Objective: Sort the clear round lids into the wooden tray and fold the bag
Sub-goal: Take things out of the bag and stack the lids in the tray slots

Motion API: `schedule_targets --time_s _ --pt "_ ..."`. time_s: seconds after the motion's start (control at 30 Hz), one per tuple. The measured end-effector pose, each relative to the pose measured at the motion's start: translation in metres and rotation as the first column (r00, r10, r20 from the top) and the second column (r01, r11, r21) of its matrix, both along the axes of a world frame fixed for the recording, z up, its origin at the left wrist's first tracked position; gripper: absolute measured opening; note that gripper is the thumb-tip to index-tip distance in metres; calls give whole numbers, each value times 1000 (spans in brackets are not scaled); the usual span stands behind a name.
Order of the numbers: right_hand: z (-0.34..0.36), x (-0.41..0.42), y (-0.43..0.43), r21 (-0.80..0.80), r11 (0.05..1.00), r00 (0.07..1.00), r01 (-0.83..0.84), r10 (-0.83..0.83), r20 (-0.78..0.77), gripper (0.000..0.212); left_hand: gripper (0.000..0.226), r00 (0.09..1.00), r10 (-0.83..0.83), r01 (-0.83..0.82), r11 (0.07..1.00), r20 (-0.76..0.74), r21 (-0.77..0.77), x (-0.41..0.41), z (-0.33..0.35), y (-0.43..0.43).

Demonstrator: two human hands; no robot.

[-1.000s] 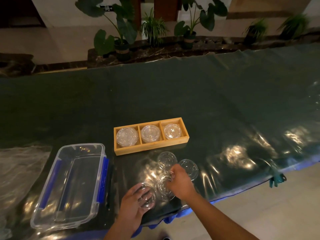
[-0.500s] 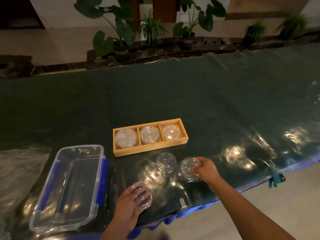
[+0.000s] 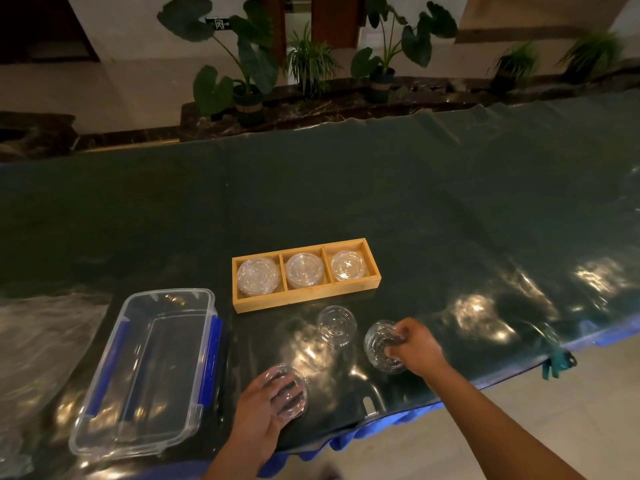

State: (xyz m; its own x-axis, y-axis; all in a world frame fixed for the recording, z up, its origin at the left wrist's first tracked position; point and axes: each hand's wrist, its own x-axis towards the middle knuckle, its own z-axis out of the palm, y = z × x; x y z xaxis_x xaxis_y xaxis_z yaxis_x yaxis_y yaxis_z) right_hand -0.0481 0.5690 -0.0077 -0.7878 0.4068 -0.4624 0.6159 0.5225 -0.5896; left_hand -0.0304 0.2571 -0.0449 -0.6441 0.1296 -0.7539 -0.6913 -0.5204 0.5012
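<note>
A wooden tray point(image 3: 304, 299) with three compartments sits mid-table, each compartment holding a stack of clear round lids point(image 3: 258, 275). My left hand point(image 3: 259, 407) grips a stack of clear lids point(image 3: 291, 393) near the table's front edge. Tilted on edge to the right, a second stack of clear lids point(image 3: 381, 346) is held by my right hand point(image 3: 415, 344). One loose clear lid point(image 3: 336, 323) lies flat between that stack and the tray. A crumpled clear plastic bag point(image 3: 38, 341) lies at the far left.
An open clear plastic box with blue latches point(image 3: 152, 372) stands left of my left hand. The table wears a dark green cover point(image 3: 415, 202) under shiny plastic. Potted plants point(image 3: 246, 98) line a ledge beyond the table. A teal clip point(image 3: 557, 363) hangs at the front right edge.
My right hand moved right from beside my left hand, carrying lids over to where another lid lay, and now holds a stack there. My left hand has kept its grip in place.
</note>
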Motion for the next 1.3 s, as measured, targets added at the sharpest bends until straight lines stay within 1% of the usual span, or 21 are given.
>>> schedule_targets --time_s 0.1,0.17,0.2,0.27,0.33,0.4,0.47,0.57,0.6,0.63,0.77,0.83,0.9,0.93,1.0,1.03,1.07,1.1,1.2,1.27,1.3 --pt "9 4 2 -201 975 992 98 -111 -54 24 25 1000 0 0 1000 2 2 -1 1 -5" --pt "17 -5 -4 -345 925 974 158 -203 -98 24 27 1000 -6 6 1000 -6 8 0 4 -8" --pt "19 -13 -10 -364 919 971 154 -209 -118 24 28 1000 -9 9 1000 -14 10 1 6 -8" --pt "21 -33 -28 -327 940 976 98 -155 -153 23 34 1000 -23 23 1000 -17 1 3 9 -10" --pt "16 -51 -48 -281 959 987 24 -67 -144 26 35 1000 -13 12 999 3 31 5 11 -12" --pt "7 -64 -63 -150 986 994 -78 66 -85 35 27 1000 -11 11 999 -6 32 5 9 -16" --pt "-2 -70 -69 7 987 986 -163 163 -33 42 24 999 -21 22 1000 -32 19 5 8 -18" --pt "-5 -68 -73 161 964 975 -211 219 -35 41 26 998 -32 32 999 -58 7 7 11 -21" --pt "-6 -67 -74 199 955 972 -218 231 -47 40 25 998 -21 21 1000 -59 -1 7 11 -21" --pt "-6 -65 -74 199 959 974 -201 218 -67 39 25 999 -4 4 1000 -55 -8 7 11 -22" --pt "-2 -49 -72 39 994 986 -100 104 -126 41 26 999 24 -25 999 -43 -25 6 12 -25" --pt "4 -38 -71 -154 987 984 54 -78 -159 39 27 998 37 -38 999 -44 -33 6 15 -24" --pt "15 -25 -76 -405 890 948 211 -287 -137 38 29 998 41 -43 998 -51 -36 5 21 -22" --pt "20 -19 -80 -510 830 938 226 -327 -117 40 32 998 39 -41 998 -53 -41 4 24 -20" --pt "30 -7 -92 -669 727 950 155 -295 -100 45 37 998 20 -23 999 -58 -44 1 33 -13" --pt "34 -2 -100 -696 711 963 98 -245 -115 46 37 998 5 -8 999 -65 -45 0 37 -8" --pt "38 2 -109 -685 728 971 43 -191 -141 46 35 998 -5 2 999 -70 -42 -1 41 -3" --pt "40 5 -118 -640 768 975 -5 -137 -172 45 33 997 -9 7 1000 -70 -31 -1 45 1" --pt "46 10 -137 -430 898 968 -95 -18 -251 45 34 998 -31 32 999 -58 15 0 59 10" --pt "47 13 -147 -346 931 961 -119 20 -276 46 40 992 -78 79 997 -96 8 0 63 12" --pt "47 15 -152 -361 924 962 -125 24 -272 45 42 987 -96 96 995 -130 -6 0 64 14"
